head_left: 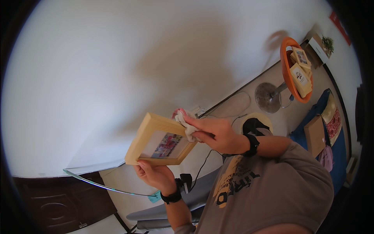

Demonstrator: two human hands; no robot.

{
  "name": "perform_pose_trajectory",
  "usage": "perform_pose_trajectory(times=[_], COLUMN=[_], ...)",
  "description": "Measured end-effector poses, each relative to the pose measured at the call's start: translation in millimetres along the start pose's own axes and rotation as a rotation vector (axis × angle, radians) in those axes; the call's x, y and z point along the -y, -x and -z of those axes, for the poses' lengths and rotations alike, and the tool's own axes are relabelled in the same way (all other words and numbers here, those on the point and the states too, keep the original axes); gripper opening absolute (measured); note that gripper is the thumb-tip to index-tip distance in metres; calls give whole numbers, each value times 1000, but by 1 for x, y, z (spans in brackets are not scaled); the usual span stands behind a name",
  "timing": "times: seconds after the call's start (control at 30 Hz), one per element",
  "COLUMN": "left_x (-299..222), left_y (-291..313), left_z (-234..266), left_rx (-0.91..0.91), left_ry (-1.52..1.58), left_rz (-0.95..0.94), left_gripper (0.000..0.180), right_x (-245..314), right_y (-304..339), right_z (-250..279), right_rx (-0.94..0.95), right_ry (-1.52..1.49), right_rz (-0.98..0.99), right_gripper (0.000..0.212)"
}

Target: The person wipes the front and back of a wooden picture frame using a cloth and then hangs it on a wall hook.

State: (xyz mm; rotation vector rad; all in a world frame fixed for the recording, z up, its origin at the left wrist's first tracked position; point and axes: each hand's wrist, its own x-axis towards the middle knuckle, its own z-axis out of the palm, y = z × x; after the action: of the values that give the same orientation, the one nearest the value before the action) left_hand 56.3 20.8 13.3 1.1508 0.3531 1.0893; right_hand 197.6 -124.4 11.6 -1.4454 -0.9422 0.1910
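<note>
A light wooden picture frame (151, 130) with a small colourful picture behind its pane is held up, tilted, in front of the pale wall. My left hand (156, 176) grips its lower edge, the thumb over the front rim and the fingers partly hidden behind. In my right hand (219, 134) is a bunched white cloth (188, 126) with a pink part, pinched between thumb and fingers. The cloth touches the frame's edge on the side opposite my left hand. Both wrists wear black bands.
Several more wooden frames lie on an orange round-seated stool (286, 70) at the far right. Beyond it stands a small plant (327, 43). A cardboard box (314, 134) rests on blue cloth. Cables trail over the floor; a dark door (54, 206) is at lower left.
</note>
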Motion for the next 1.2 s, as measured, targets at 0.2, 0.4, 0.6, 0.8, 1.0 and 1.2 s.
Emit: perform_pose_trajectory(times=[0.2,0.4,0.6,0.8,1.0,1.2], left_x=[-16,-8,-5,4,1,12], left_y=[-11,-10,5,1,4,1], left_z=[-10,-1,-19,-14,-18,-5], left_rx=[-224,-238,-225,-183,-193,-167], left_ry=[83,-26,-75,-97,-8,-89], left_rz=[34,28,20,23,75,91], left_gripper=[36,34,31,30,27,27], right_x=[-45,29,14,-16,-14,0], right_y=[12,-15,-32,-10,-37,-10], right_z=[18,36,-36,-72,-53,-84], right_rx=[278,151,102,237,37,109], right_ry=[114,-163,342,472,607,373], right_rz=[15,-200,539,564,643,498], right_gripper=[35,27,49,50,45,44])
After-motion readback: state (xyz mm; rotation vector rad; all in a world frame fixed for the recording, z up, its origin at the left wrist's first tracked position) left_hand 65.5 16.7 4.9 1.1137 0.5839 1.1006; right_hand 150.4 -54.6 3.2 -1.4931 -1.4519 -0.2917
